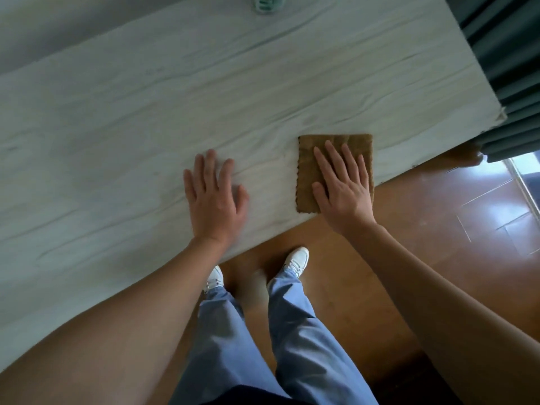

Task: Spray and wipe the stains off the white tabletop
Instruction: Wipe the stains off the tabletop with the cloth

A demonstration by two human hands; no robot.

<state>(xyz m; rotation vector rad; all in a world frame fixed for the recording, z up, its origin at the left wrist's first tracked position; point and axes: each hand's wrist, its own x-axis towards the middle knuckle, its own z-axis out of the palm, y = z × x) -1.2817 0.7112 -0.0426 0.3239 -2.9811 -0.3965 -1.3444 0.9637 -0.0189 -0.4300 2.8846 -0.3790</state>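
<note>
Two bare hands lie flat on the white tabletop, which runs slantwise across the upper and middle part of the frame, its near edge falling from right of centre down to the lower left. The right hand, just right of centre, presses palm-down on a brown cloth, fingers spread and straight, gripping nothing; the heel of the palm reaches past the table's near edge. The cloth is a folded square lying flat on the tabletop close to that edge, its left side and top strip showing beyond the hand. The left hand, at centre frame, rests palm-down on the bare surface well beside the cloth, fingers open and slightly blurred, holding nothing. At the very top edge of the frame, a greenish clear container stands on the far side of the table, mostly cut off, so its kind cannot be told. No stain stands out clearly from the grey wood-grain streaks. In the lower centre are blue trousers and white shoes on a brown tiled floor; a dark curtain hangs at the upper right.
</note>
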